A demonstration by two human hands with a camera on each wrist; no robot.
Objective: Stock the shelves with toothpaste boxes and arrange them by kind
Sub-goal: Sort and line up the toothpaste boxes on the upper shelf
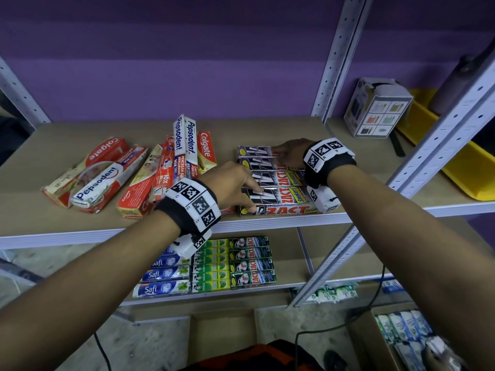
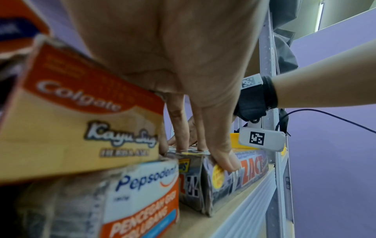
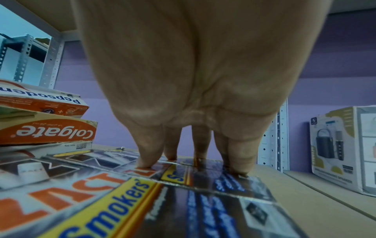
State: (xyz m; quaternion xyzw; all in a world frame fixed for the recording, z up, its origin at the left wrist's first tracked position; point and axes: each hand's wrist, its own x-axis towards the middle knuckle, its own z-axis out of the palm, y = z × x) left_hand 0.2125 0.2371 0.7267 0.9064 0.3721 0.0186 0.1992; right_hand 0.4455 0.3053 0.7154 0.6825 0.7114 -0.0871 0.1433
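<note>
1. I am looking down at a wooden shelf [image 1: 267, 124] in a metal rack. Both my hands work a block of Zact Smokers toothpaste boxes [image 1: 284, 192] lying flat, side by side, at the near edge, right of centre.

2. My left hand [image 1: 230, 183] rests on the block's left end, fingers extended onto the tops and the thumb down against the front box's end. Its grip is released: pressing, not grasping.

3. My right hand [image 1: 292, 153] lies on the far right boxes, fingertips [image 3: 148, 162] straight on their tops. Its grip is also released.

4. Left of the block lies an unsorted heap of Colgate and Pepsodent boxes [image 1: 150, 170], some crossing and leaning on one another, close beside my left hand.

5. The lower shelf holds tidy rows of Safi boxes [image 1: 163, 274] and green Zact boxes [image 1: 251, 261].

6. Risk, as I judge it: the front Zact box sits right at the shelf lip, so a push toward me could tip it off.

7. Uneven pressure from flat fingers could skew or buckle the row.

8. My left wrist could nudge the leaning heap and mix the kinds.
</note>
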